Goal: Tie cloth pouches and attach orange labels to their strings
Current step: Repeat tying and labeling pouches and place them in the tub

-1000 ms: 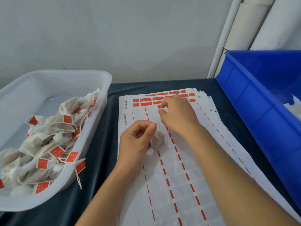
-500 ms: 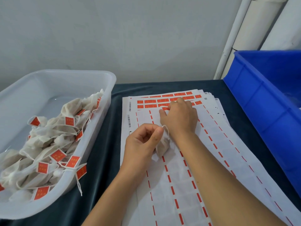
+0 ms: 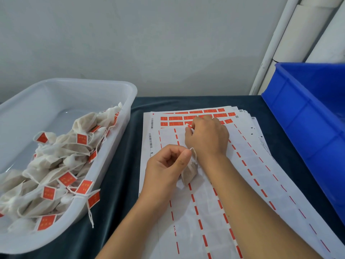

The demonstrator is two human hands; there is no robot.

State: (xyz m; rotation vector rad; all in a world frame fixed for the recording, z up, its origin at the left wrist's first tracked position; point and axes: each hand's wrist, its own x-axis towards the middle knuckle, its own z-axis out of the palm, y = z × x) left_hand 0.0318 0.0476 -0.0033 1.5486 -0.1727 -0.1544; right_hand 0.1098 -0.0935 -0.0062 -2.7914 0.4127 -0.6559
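On the label sheets at the middle of the tabletop, the labelling step is in hand. The person's right hand is peeling an orange label off the far rows of the sheets, pinching it between curled fingertips. The left hand is pinching the loop of string of a cloth pouch, which is lying on the sheets just beside that hand. The next move is judged to be bringing the freed label to the string and folding it over without the adhesive catching skin. Left of the sheets, a white tub is holding finished, labelled pouches; right of the sheets, a blue crate is standing. Nothing is blocking the short path between the hands.
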